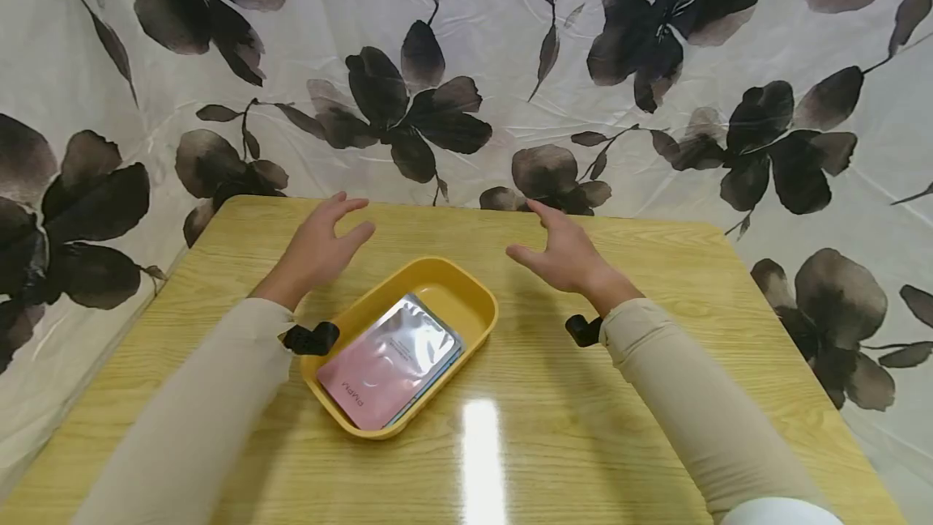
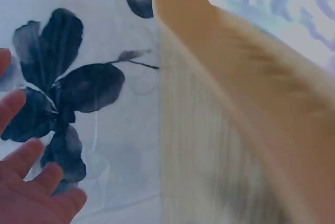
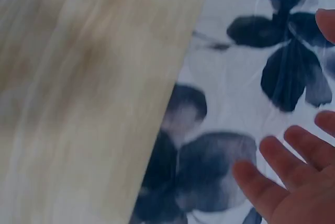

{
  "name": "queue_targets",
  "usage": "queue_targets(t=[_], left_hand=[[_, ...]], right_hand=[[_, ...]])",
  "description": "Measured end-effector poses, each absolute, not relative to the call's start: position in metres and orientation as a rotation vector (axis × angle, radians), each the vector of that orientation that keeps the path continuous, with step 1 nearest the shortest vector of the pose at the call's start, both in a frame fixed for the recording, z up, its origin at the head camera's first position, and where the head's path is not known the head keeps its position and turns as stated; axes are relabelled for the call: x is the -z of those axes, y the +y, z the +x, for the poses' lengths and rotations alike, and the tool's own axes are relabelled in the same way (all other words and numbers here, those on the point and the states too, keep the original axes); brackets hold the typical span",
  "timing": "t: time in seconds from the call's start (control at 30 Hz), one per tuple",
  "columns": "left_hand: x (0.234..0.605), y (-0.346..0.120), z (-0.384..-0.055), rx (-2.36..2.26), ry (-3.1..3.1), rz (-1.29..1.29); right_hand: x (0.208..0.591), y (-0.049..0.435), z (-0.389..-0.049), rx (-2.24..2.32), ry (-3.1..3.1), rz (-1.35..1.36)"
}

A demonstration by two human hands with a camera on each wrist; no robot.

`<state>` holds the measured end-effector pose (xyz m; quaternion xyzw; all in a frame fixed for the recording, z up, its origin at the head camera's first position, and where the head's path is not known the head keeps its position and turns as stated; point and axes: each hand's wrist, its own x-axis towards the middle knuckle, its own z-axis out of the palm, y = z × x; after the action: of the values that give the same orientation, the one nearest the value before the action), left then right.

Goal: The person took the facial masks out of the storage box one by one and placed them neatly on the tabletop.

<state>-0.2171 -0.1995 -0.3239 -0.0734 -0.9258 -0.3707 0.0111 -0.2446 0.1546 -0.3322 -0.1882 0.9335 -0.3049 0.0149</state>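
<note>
A yellow rectangular tray (image 1: 466, 286) with rounded corners lies at a slant on the table. Inside it rests a small stack of flat foil sachets; the top sachet (image 1: 386, 363) is pink and silver with printed lettering, and a blue edge shows beneath. My left hand (image 1: 321, 245) hovers beyond the tray's left side, fingers spread and holding nothing. To the right of the tray, my right hand (image 1: 564, 253) is held in the air, its thumb and fingers apart and nothing between them. The left wrist view catches the tray's wall (image 2: 230, 103) close up.
The wood-grain table (image 1: 539, 444) carries a bright light reflection near its front. Behind its far edge and down both sides hangs a white cloth (image 1: 525, 112) with dark flowers. Black wrist cameras sit at both cuffs, the left one (image 1: 312, 339) overlapping the tray's rim in the head view.
</note>
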Motion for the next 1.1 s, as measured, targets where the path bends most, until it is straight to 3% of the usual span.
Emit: queue_targets(t=[0.53, 1.1], left_hand=[[0.384, -0.232, -0.147, 1.546, -2.823, -0.334], [0.425, -0.234, -0.119, 1.714, -2.775, -0.166]], right_hand=[[0.357, 0.1, -0.217, 1.237, 2.587, -0.698], [0.38, 0.049, -0.202, 0.795, 2.391, -0.938]])
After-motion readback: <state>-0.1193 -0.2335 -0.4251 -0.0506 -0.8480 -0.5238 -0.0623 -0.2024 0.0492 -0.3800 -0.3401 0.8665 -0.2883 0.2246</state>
